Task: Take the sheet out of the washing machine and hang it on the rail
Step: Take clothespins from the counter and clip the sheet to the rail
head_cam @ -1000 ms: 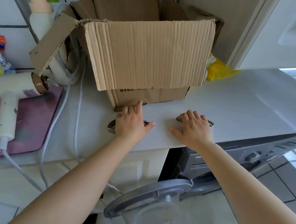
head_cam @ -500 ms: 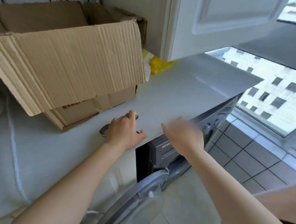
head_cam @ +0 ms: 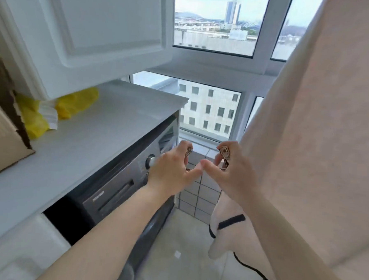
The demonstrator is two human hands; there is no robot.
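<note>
hands off the counter since earlier, raised: left hand (head_cam: 170, 171) and right hand (head_cam: 229, 170) each pinch a metal clip (head_cam: 224, 154). pink sheet (head_cam: 321, 130) hangs right of them; washing machine (head_cam: 121, 185), white counter (head_cam: 89, 139), window (head_cam: 215, 21) left and beyond.

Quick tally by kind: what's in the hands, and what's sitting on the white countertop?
Metal clothes clips in the hands: 2, one in the left hand at, one in the right hand at
Yellow plastic bags on the white countertop: 1
Brown cardboard boxes: 1
Total: 4
</note>
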